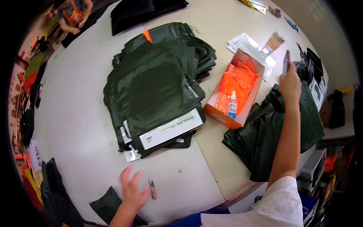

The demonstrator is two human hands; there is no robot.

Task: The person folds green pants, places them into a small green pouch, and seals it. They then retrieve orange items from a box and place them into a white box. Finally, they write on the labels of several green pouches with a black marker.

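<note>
At the right, my right hand (291, 86) is closed round a slim dark phone (286, 62), seen nearly edge-on. It is above a heap of folded dark green fabric pieces (261, 140). My left hand (133, 191) is low over the table, fingers spread and slightly blurred, holding nothing. Just right of it lie small thread snips (152, 189) with pink handles. Below that hand is a dark green fabric scrap (106, 204). Ahead of it, a large stack of dark green sheet pieces (151, 75) carries a white printed strip (172, 129) along its near edge.
An orange box (213, 116) beside the stack holds bright orange plastic pieces (240, 81) and a small bottle (232, 105). Behind it are papers (244, 41) and a clear jar (274, 41). Black fabric (145, 13) lies at the far edge. Another person (73, 19) works at far left.
</note>
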